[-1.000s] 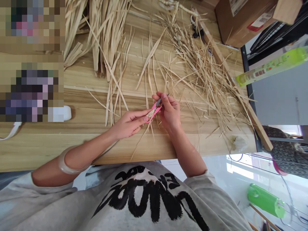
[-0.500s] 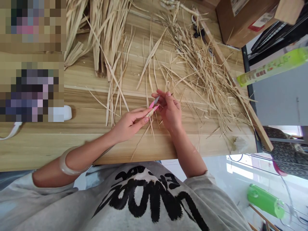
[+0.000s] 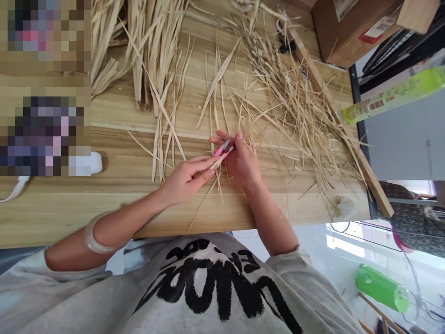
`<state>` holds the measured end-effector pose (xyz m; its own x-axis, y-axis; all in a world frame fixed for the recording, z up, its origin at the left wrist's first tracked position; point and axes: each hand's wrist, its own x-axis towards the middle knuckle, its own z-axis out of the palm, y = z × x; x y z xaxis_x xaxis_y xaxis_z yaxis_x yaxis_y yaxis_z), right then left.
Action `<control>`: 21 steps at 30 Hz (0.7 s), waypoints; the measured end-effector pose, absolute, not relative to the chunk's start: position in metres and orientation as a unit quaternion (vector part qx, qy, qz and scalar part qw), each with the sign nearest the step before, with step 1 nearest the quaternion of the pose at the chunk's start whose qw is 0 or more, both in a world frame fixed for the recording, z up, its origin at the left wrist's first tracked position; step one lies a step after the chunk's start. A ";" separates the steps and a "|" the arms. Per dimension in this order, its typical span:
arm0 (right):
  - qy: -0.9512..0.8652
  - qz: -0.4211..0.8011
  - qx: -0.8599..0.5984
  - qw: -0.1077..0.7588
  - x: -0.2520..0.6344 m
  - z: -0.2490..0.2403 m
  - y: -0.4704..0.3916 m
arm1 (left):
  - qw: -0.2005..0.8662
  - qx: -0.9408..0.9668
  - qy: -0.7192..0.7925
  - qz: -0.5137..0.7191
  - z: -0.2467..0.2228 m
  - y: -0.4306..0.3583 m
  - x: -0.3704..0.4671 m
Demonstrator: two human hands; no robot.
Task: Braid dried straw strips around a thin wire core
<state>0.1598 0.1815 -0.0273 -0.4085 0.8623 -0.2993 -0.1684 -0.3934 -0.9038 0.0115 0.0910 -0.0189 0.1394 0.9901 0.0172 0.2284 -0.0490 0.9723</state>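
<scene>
A small wrapped straw piece (image 3: pixel 216 163) is pinched between the thumb and fingers of my left hand (image 3: pixel 189 180), near the table's front edge. From it a pink and grey pointed item (image 3: pixel 222 149) sticks out to the upper right; its exact form is too small to tell. My right hand (image 3: pixel 244 162) is just to the right, palm turned up, thumb and fingers curled around the dark tip of that item. Loose thin strips hang below the straw piece. Long flat straw strips (image 3: pixel 216 88) lie on the table beyond both hands.
A thick straw bundle (image 3: pixel 153 55) lies at the back left, tangled strips (image 3: pixel 295 106) at the right. A wooden bar (image 3: pixel 347 134) runs along the right edge. Beyond stand a cardboard box (image 3: pixel 351 32) and a yellow-green bottle (image 3: pixel 392 97). A green bottle (image 3: pixel 380 287) is at lower right.
My right hand has shifted slightly left, and its thumb and fingers have come round the dark tip. My left hand has stayed nearly still with the straw piece.
</scene>
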 end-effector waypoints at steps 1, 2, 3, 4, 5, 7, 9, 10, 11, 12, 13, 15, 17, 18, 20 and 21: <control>-0.422 0.726 -0.412 0.352 0.160 -0.027 0.181 | 0.463 0.597 0.510 0.412 -0.019 0.091 0.012; -0.423 0.727 -0.411 0.351 0.160 -0.026 0.181 | 0.463 0.597 0.509 0.413 -0.018 0.091 0.012; -0.423 0.728 -0.409 0.351 0.160 -0.026 0.181 | 0.462 0.597 0.508 0.414 -0.018 0.091 0.012; -0.423 0.729 -0.407 0.350 0.159 -0.026 0.181 | 0.462 0.597 0.508 0.415 -0.018 0.091 0.012; -0.424 0.731 -0.406 0.350 0.159 -0.026 0.181 | 0.465 0.594 0.509 0.415 -0.017 0.091 0.012; -0.423 0.733 -0.404 0.348 0.159 -0.027 0.181 | 0.472 0.588 0.511 0.413 -0.017 0.091 0.012; -0.421 0.736 -0.402 0.346 0.160 -0.027 0.181 | 0.476 0.582 0.516 0.410 -0.017 0.090 0.012; -0.420 0.738 -0.400 0.345 0.160 -0.028 0.180 | 0.476 0.581 0.518 0.409 -0.017 0.090 0.012; -0.419 0.740 -0.397 0.346 0.160 -0.028 0.180 | 0.475 0.581 0.520 0.408 -0.017 0.090 0.012; -0.418 0.743 -0.393 0.346 0.160 -0.029 0.180 | 0.472 0.582 0.521 0.409 -0.017 0.090 0.012; -0.417 0.745 -0.389 0.345 0.160 -0.029 0.179 | 0.471 0.581 0.523 0.410 -0.017 0.090 0.012; -0.418 0.750 -0.386 0.339 0.159 -0.029 0.178 | 0.474 0.576 0.527 0.408 -0.016 0.090 0.012; -0.420 0.753 -0.388 0.326 0.159 -0.028 0.177 | 0.480 0.569 0.531 0.404 -0.015 0.090 0.012; -0.420 0.755 -0.388 0.321 0.159 -0.028 0.176 | 0.482 0.568 0.532 0.404 -0.014 0.090 0.012; -0.419 0.760 -0.384 0.315 0.159 -0.027 0.176 | 0.479 0.568 0.529 0.411 -0.012 0.090 0.013; -0.418 0.763 -0.381 0.314 0.159 -0.026 0.176 | 0.478 0.567 0.528 0.413 -0.011 0.091 0.013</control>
<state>0.1594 0.1757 -0.0265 -0.5135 0.7968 -0.3185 -0.1604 -0.4538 -0.8765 0.0128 0.0906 -0.0110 0.1000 0.9943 -0.0367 0.2037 0.0157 0.9789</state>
